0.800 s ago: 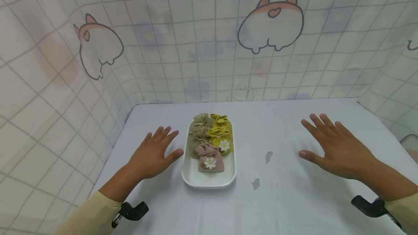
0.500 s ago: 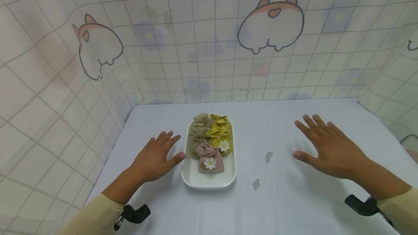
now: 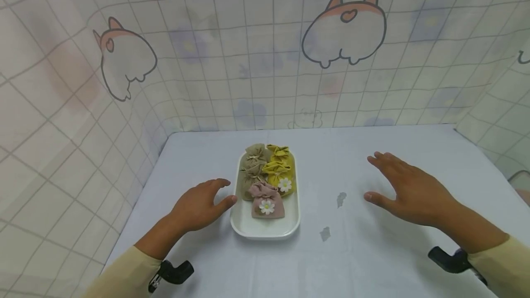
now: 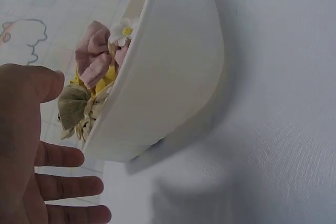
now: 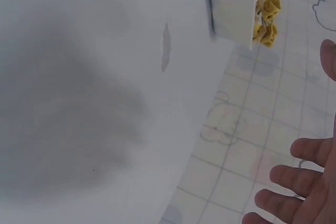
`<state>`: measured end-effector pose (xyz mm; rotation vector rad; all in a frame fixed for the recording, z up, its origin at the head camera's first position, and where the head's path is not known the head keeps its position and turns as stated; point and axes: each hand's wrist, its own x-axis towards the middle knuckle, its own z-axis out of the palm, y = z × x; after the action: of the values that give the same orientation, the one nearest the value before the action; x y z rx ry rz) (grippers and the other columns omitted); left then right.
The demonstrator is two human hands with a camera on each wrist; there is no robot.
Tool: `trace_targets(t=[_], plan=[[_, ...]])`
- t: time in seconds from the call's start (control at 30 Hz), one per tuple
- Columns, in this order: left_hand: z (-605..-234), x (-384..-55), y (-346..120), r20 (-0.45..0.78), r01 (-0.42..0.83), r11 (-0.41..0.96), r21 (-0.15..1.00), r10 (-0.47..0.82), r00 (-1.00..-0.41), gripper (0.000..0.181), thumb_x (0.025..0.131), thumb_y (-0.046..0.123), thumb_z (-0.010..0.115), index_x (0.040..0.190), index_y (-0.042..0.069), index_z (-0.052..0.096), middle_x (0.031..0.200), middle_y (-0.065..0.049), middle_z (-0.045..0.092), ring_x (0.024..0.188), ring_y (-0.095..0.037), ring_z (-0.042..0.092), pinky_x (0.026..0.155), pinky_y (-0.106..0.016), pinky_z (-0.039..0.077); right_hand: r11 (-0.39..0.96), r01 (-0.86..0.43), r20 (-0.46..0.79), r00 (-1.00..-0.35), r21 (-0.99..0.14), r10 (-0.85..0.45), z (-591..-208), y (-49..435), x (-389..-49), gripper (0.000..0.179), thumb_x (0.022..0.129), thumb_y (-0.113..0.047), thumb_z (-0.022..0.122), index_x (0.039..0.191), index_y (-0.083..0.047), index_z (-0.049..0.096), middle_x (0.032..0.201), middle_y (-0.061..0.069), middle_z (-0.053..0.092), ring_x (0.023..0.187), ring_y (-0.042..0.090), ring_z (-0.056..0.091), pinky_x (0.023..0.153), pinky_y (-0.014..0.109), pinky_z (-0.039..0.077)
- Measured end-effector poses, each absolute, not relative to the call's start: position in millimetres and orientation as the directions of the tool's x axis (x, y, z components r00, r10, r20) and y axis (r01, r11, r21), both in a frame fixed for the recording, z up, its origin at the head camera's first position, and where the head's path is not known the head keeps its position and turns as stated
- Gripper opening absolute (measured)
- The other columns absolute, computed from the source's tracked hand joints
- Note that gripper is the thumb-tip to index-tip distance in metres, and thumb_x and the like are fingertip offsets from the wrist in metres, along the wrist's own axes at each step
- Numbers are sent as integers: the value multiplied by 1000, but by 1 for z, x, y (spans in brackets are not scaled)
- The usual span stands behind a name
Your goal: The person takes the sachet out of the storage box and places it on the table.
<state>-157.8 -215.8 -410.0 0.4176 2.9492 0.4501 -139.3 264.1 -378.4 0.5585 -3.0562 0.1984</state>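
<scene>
A white tray (image 3: 265, 229) stands on the table, holding several small drawstring pouches. Two greenish-beige pouches (image 3: 253, 162) lie along its left side, and yellow pouches (image 3: 277, 169) along its right. In front of them is a pink pouch (image 3: 262, 192) with a white daisy (image 3: 267, 206). My left hand (image 3: 198, 206) hovers at the tray's left side, thumb near the rim, fingers slightly bent and holding nothing. Well to the right of the tray, my right hand (image 3: 414, 192) is held above the table with its fingers extended and nothing in them. In the left wrist view, the tray wall (image 4: 173, 66) is beside the left fingers.
Two grey patches (image 3: 325, 233) mark the white tabletop (image 3: 331, 266) right of the tray. Patterned grid curtains (image 3: 265, 59) hang behind the table and at both sides. A black wrist mount (image 3: 175, 272) is on each forearm.
My right hand has moved left toward the tray. The left hand has come slightly nearer and lower, its fingers bending down more. The tray and pouches stay in place.
</scene>
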Motion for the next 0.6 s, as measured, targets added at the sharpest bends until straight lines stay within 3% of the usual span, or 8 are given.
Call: trace_targets(t=[0.23,0.37,0.6], plan=[[-411,-161,-213,-181,157,868,471,269,-946,47,101,46,62,133,12,62,122,-6,68,110,-25,64,84,-48,53,923,-338,33,-941,-186,-338,-378,255,-141,99,88,-84,45,155,-11,42,151,21,48,137,45,44,101,67,39],[-413,-163,-211,-222,110,831,546,270,-937,39,100,40,65,128,13,63,115,-1,68,104,-19,65,81,-42,54,920,-340,21,-939,-196,-342,-380,251,-142,105,85,-90,36,154,-11,44,149,21,50,136,45,45,101,67,40],[-419,-165,-210,-256,53,799,599,254,-933,37,97,32,69,126,10,63,114,-3,67,102,-20,65,80,-42,54,916,-351,28,-935,-193,-352,-383,244,-142,102,86,-88,38,152,-10,47,148,21,51,135,45,46,101,67,39]])
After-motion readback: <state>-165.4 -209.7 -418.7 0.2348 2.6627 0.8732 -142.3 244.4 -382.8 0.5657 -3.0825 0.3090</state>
